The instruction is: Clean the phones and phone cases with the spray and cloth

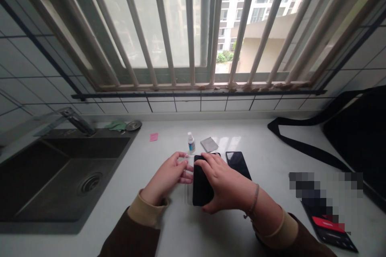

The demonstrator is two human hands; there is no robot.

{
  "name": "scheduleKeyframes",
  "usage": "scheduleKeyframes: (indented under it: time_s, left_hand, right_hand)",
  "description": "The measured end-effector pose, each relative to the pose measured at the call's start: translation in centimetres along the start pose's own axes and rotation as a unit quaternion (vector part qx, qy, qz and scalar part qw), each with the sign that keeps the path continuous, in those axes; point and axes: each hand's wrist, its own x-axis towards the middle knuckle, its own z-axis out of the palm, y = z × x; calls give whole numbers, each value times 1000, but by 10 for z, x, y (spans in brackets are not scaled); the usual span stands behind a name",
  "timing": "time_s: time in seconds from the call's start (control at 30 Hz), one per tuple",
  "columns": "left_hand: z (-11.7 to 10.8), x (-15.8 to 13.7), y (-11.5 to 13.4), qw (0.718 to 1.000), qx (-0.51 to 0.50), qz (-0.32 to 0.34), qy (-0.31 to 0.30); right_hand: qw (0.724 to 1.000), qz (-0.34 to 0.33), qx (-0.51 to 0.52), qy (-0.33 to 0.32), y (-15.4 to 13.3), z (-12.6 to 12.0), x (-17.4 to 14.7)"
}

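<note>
A black smartphone point(200, 186) is upright in my right hand point(226, 176), whose fingers go over its top and right side while the thumb is at its lower edge. Beside and partly behind the phone shows a clear, see-through phone case point(188, 194). My left hand point(169, 172) has its fingers closed on the case's upper left edge. Whether the phone touches the case is hard to make out. A second black phone point(238, 162) lies on the counter, partly hidden by my right hand. Beyond the hands stand a small white bottle point(191, 142) and a flat grey square cloth point(209, 144).
A dark sink point(102, 156) with a faucet point(78, 122) takes up the left. Near it lie a green cloth point(116, 125), a metal drain cover point(133, 125) and a pink note point(153, 137). At right are a black bag strap point(297, 144) and a black-and-red package point(328, 225).
</note>
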Motion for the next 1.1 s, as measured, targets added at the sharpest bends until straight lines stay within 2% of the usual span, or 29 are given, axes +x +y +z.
scheduleKeyframes:
  time_s: [0.27,0.5,0.67,0.8,0.9,1.0,1.07,1.1]
  left_hand:
    - [5,1,-8,995,-77,7,-68]
    - [2,6,-13,990,-68,13,-120]
    - [3,6,-12,990,-51,25,-128]
    - [2,7,-12,993,-27,40,-109]
    - [3,6,-10,992,-40,69,-95]
    - [5,4,-6,986,-98,82,-105]
    - [8,1,-3,981,-129,77,-120]
    - [9,-1,-2,980,-134,72,-129]
  right_hand:
    - [1000,-1,-1,-6,6,3,-2]
    - [1000,-15,3,-16,7,8,-4]
    - [1000,-25,-5,-14,3,9,-4]
    - [999,-36,-6,6,1,8,-4]
    - [998,-57,11,39,1,3,-3]
    - [986,-57,95,127,8,-2,-1]
    - [958,9,206,202,17,-2,1]
    - [934,61,270,227,21,-1,3]
